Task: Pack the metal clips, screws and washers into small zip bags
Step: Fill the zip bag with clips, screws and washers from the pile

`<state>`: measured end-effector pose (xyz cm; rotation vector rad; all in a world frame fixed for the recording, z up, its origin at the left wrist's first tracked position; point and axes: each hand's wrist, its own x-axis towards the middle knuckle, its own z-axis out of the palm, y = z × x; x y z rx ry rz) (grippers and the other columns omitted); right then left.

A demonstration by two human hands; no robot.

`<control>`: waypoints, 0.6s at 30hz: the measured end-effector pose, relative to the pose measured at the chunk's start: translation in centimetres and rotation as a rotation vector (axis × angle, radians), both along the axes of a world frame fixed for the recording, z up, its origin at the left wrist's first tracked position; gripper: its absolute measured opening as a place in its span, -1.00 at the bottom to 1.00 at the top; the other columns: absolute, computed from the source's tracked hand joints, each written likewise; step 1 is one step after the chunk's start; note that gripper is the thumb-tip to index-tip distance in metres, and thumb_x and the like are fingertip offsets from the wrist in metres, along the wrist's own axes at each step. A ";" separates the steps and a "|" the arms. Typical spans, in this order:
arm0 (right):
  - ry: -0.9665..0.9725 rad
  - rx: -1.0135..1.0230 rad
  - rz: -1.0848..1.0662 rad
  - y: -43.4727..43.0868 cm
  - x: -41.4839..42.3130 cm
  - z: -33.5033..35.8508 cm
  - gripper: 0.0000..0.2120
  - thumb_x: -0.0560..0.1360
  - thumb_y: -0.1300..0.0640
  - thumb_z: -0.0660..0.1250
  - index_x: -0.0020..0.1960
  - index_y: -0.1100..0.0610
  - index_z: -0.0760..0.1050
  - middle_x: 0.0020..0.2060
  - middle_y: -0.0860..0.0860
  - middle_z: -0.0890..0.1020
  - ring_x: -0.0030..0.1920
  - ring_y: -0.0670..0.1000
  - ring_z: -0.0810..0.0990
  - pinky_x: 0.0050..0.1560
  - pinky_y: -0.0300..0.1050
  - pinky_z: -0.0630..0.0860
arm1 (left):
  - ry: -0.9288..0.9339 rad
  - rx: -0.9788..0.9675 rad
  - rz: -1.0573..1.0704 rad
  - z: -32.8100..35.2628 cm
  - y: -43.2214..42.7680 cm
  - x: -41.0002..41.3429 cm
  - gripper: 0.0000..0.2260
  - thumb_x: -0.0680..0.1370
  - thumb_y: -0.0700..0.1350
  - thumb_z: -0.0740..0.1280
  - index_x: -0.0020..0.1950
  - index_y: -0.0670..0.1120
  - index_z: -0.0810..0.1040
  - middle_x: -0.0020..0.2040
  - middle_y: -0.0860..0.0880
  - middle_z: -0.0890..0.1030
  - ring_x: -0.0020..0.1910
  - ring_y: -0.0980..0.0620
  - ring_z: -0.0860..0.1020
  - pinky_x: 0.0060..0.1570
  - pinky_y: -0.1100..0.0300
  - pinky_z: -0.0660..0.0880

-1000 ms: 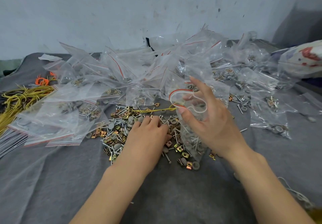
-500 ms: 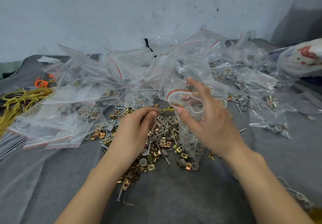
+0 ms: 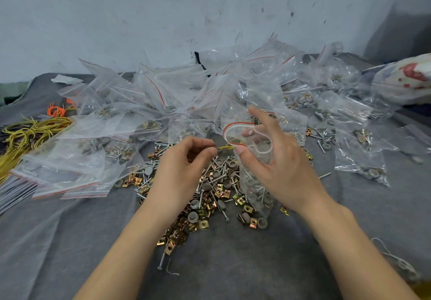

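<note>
A scuffed pale wall (image 3: 163, 20) fills the top of the frame, and below it a grey cloth (image 3: 233, 267) covers the whole work surface, its far edge meeting the wall at upper left. Across the middle we see a wide heap of filled bags (image 3: 163, 104) running from left to right, so there is little free room there. The bare cloth lies in the lower part of the frame, between and beside our forearms.

Just in front of the heap, at centre, sits the loose pile: brassy metal clips (image 3: 177, 236), screws (image 3: 221, 176) and grey round washers (image 3: 193, 217), spreading down towards lower centre.

Our right hand (image 3: 279, 171) holds an open zip bag (image 3: 255, 190) right of centre, thumb and forefinger spread on its red-lined mouth and the other fingers inside; its bottom rests on the pile and it already has hardware in it. Our left hand (image 3: 184, 166) hovers over the pile with fingers curled, thumb and forefinger pinching a small dark piece (image 3: 211, 146) just left of the bag's mouth; we cannot tell what kind it is.

Yellow cords (image 3: 28, 131) and orange cords (image 3: 56, 110) lie at the left edge, and a printed sack (image 3: 408, 78) at the right edge.
</note>
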<state>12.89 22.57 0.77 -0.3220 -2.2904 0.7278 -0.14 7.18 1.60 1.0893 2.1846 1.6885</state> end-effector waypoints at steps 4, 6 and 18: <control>0.007 0.019 0.001 0.0 -0.1 -0.1 -0.44 0.58 -0.23 0.25 0.52 -0.20 0.18 0.11 -0.24 0.59 0.19 -0.19 0.55 0.33 0.07 0.45 | -0.031 0.026 0.029 0.4 0.0 0.1 -0.93 0.51 -0.02 0.45 -0.05 0.02 0.62 -0.24 0.07 0.66 -0.30 0.21 0.55 -0.28 0.34 0.47; 0.009 0.020 0.003 0.1 0.0 -0.2 -0.45 0.59 -0.22 0.26 0.52 -0.20 0.19 0.11 -0.24 0.58 0.19 -0.19 0.55 0.33 0.08 0.45 | -0.022 0.024 0.051 0.5 -0.1 0.1 -0.89 0.49 0.03 0.46 -0.10 0.03 0.60 -0.23 -0.02 0.66 -0.31 0.16 0.52 -0.28 0.23 0.46; -0.018 0.018 -0.006 -0.2 0.0 -0.2 -0.40 0.56 -0.29 0.23 0.54 -0.20 0.15 0.13 -0.24 0.59 0.24 -0.18 0.52 0.33 -0.04 0.40 | -0.166 0.000 0.025 3.1 1.7 0.0 -0.78 0.68 -0.06 0.18 0.10 -0.02 0.63 -0.46 0.16 0.51 -0.53 0.25 0.37 -0.46 0.37 0.32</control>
